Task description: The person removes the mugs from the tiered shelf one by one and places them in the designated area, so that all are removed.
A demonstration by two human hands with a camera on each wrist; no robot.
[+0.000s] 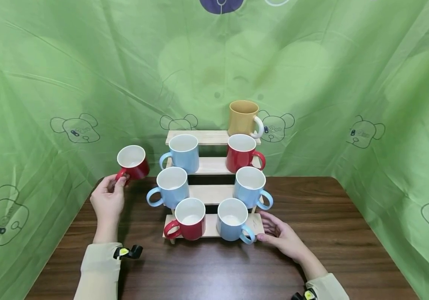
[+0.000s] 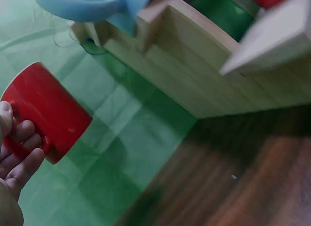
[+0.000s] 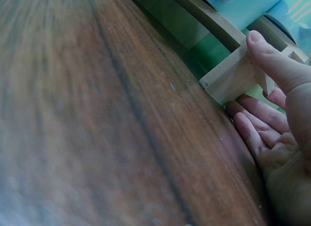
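Left of the rack [image 1: 207,194], the left grip [image 1: 109,198] pinched a red mug [image 1: 138,170], the loosely spread right grip [image 1: 281,236] touching the rack.

Wears a pale cream left sleeve [image 1: 99,271], long and plain with a straight-edged cuff, and a matching right sleeve [image 1: 328,286], together with a small black left wrist device [image 1: 136,251] bearing a bright yellow patch [image 1: 124,251] and a similar black right wrist device [image 1: 297,296], likewise marked in yellow.
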